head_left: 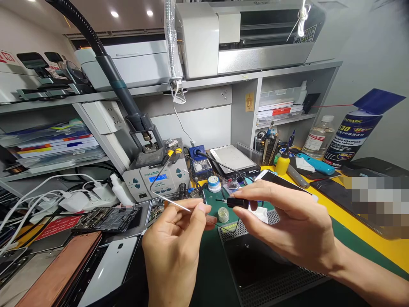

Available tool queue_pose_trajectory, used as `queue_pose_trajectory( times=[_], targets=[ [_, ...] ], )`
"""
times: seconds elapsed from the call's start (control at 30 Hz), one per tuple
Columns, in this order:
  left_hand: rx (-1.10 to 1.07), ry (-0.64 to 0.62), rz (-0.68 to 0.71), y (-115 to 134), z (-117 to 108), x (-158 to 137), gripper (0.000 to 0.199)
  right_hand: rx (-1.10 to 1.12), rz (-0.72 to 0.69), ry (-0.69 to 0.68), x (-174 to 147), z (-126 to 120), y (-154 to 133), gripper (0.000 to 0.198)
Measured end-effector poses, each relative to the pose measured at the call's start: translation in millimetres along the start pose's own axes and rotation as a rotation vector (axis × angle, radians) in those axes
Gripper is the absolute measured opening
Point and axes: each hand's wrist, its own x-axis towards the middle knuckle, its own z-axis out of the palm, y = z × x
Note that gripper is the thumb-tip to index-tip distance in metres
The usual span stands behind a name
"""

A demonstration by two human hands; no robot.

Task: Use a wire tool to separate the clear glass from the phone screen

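My left hand (pixel 179 241) pinches a slim silvery rod (pixel 174 202) between thumb and fingers. The rod's far end runs into a thin dark bent line near the grey station. In my right hand (pixel 287 226), thumb and fingertips grip a short black cylinder (pixel 238 202) with a thin tip pointing left at my left fingertips. The tip and the left fingers look apart. Between and behind the hands stands a small clear jar (pixel 223 215). Below them a dark glossy panel (pixel 252 260) lies on a perforated plate (pixel 277 279); a thin black cord loops above it.
Behind are a grey station with blue display (pixel 156 181), a blue-and-white tin (pixel 214 183) and a flat heating plate (pixel 234 157). Phones, including a white one (pixel 110 266), crowd the left. A yellow bottle (pixel 282 163) and spray can (pixel 353 136) stand right.
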Motion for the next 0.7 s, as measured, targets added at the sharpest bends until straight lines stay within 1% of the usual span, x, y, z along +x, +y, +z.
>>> queue_pose_trajectory(
  times=[0.43, 0.7],
  targets=[
    [0.000, 0.012, -0.005, -1.2, 1.6, 3.0, 0.028, -0.026, -0.046, 0.008, -0.4, -2.3, -1.5, 0.027],
    [-0.001, 0.021, -0.007, 0.0, 0.3, 1.4, 0.027, -0.002, -0.062, 0.010, 0.2, -2.2, -2.5, 0.024]
  ],
)
